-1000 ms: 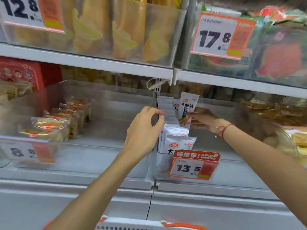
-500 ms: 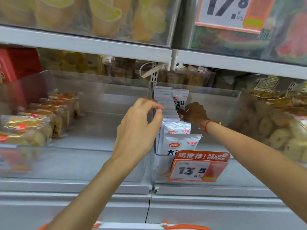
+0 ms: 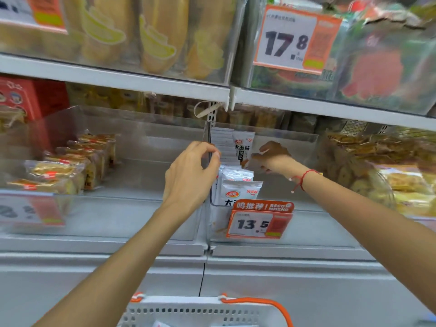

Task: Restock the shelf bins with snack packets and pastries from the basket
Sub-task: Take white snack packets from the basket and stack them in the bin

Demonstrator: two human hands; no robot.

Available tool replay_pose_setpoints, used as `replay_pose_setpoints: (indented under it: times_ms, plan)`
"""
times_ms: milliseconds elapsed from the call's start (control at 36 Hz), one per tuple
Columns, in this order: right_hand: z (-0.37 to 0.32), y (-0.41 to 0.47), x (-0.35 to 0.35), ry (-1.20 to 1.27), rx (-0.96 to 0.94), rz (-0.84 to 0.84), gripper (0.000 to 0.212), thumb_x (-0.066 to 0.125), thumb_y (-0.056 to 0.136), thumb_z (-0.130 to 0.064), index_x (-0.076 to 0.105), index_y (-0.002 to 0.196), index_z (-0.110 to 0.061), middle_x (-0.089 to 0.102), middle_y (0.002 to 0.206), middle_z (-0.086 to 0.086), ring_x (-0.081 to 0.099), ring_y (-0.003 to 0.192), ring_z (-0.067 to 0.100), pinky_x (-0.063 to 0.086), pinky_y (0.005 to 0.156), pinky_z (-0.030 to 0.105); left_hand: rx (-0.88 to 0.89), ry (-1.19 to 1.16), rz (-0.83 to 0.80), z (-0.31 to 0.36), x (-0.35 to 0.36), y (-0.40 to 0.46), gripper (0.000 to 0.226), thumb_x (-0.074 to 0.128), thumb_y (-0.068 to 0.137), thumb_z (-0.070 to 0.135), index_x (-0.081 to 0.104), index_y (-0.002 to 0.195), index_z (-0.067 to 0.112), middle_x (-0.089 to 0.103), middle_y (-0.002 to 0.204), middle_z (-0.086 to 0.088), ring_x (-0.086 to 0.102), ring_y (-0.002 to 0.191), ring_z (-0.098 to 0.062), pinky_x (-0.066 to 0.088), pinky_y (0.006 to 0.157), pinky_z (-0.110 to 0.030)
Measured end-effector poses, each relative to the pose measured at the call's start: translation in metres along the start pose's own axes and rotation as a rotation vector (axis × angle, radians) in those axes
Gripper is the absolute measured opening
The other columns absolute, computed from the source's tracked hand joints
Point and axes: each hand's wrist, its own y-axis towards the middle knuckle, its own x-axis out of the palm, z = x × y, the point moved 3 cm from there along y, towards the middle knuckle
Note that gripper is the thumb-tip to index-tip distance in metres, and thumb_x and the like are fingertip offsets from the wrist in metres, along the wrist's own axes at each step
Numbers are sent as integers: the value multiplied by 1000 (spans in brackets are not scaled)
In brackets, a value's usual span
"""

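Observation:
A row of white snack packets (image 3: pixel 238 188) stands along the left side of a clear shelf bin (image 3: pixel 295 138). My right hand (image 3: pixel 271 158) reaches into the bin and holds an upright white packet (image 3: pixel 243 147) at the back of the row. My left hand (image 3: pixel 192 175) pinches the top edge of the clear divider wall (image 3: pixel 208 138) between this bin and the one to its left. The white basket (image 3: pixel 195 310) with orange handles shows at the bottom edge.
The left bin (image 3: pixel 113 119) holds wrapped pastries (image 3: pixel 70 166) along its left side. Bagged pastries (image 3: pixel 382 166) fill the bin at right. A 13.5 price tag (image 3: pixel 258 223) hangs on the bin front. The shelf above carries yellow and watermelon-print packs.
The view has tilted down a little, showing more of the basket. Both hands stay at the bin, the right one still on the back packet.

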Motion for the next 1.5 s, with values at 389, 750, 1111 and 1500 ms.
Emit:
replay_pose_setpoints:
  times_ms: [389, 750, 1111, 1500]
  plan:
    - [-38, -173, -47, 389, -261, -99, 5, 65, 90, -23, 64, 87, -20, 63, 61, -5, 54, 48, 0, 41, 47, 12, 50, 33, 123, 15, -35, -45, 11, 53, 96, 36, 62, 95, 31, 56, 100, 19, 54, 94, -8, 42, 71, -28]
    - [45, -235, 106, -47, -87, -833, 17, 56, 95, -15, 65, 107, -6, 67, 83, 7, 61, 62, 8, 48, 58, 17, -329, -37, -125, -76, -36, -186, 18, 54, 96, 39, 65, 93, 26, 65, 88, 10, 59, 84, -8, 42, 66, -23]
    - [110, -290, 272, -246, -85, -817, 49, 44, 96, -11, 35, 143, -16, 42, 146, 7, 38, 133, 27, 33, 108, 38, -623, 254, -613, -188, 34, -300, 38, 56, 96, 19, 51, 133, 22, 39, 142, 6, 54, 122, -22, 48, 94, -33]
    - [124, -282, 313, -456, -312, -628, 26, 54, 93, -13, 52, 120, -10, 54, 121, 8, 46, 116, 24, 37, 98, 34, -68, 853, -946, -188, 74, -289, 43, 62, 90, 26, 48, 129, 16, 51, 132, -2, 38, 127, -22, 29, 105, -35]
